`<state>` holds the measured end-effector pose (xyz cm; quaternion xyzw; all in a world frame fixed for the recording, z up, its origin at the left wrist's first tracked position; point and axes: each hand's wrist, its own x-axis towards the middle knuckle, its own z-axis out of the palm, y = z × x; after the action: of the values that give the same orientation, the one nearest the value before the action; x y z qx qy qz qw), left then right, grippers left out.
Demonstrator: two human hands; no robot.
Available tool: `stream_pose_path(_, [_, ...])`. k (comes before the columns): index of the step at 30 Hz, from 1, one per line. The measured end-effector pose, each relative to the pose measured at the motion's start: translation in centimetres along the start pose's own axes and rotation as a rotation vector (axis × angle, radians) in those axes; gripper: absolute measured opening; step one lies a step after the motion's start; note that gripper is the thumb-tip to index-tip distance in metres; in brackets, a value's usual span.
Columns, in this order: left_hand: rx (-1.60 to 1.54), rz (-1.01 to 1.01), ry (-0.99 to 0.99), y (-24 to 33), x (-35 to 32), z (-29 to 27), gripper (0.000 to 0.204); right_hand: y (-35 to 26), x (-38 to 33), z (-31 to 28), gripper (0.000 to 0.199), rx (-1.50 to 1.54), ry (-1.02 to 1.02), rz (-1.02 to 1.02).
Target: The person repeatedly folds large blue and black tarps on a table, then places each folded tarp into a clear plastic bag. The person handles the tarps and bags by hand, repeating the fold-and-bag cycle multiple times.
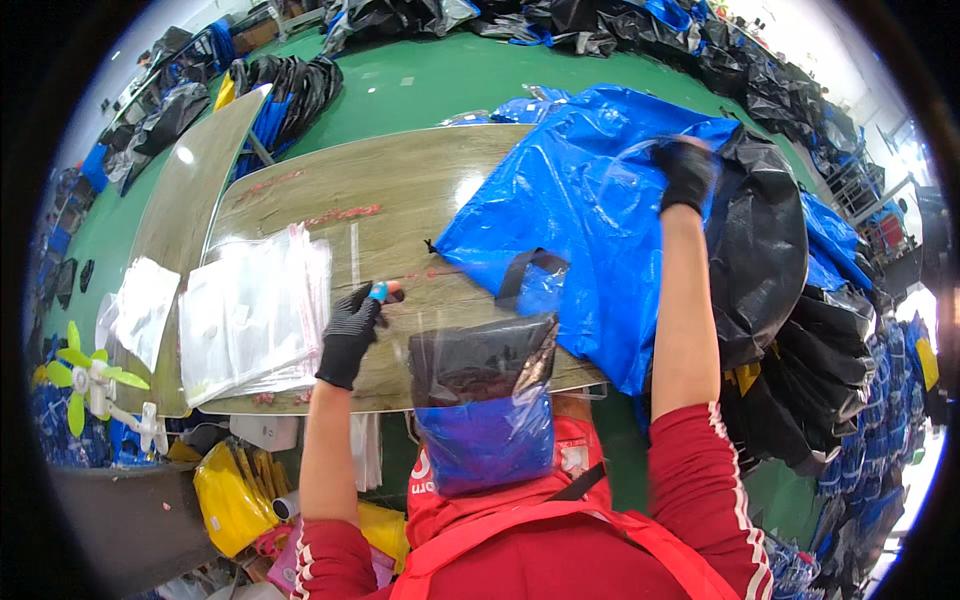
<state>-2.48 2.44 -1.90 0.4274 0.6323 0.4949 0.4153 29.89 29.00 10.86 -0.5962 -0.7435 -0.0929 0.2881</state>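
Note:
My left hand (355, 328), in a dark striped glove with bare fingertips and blue tape on one finger, hovers over the table. Its fingers are loosely bent and apart, and nothing shows in them. To its right, a clear plastic bag (485, 420) with a folded black and blue sheet inside rests at the table's front edge, against my apron. My right hand (686, 175), in a black glove, is smeared by motion above a large blue plastic sheet (570, 220). A clear, curved streak shows beside it; whether the fingers hold anything is unclear.
Clear flat bags (255, 310) lie stacked on the wooden table (420, 190) at left. Black sheeting (755, 250) hangs over the right side. A small green fan (90, 375) stands at far left, above yellow packets (235, 495). Black and blue heaps line the green floor (420, 80).

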Motion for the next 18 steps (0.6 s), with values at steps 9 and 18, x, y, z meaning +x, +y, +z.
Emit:
stream_pose_path(9, [-0.542,-0.230,-0.213,-0.6,-0.4,-1.7,0.043,-1.8,-16.8,4.0,0.036,1.363,-0.983,0.469])
stream_pose_path(18, [0.320,0.345,-0.375,-3.1,-7.3,-1.0,0.026,2.9,-21.0,-0.3,0.035,0.840,-0.674,-0.716])
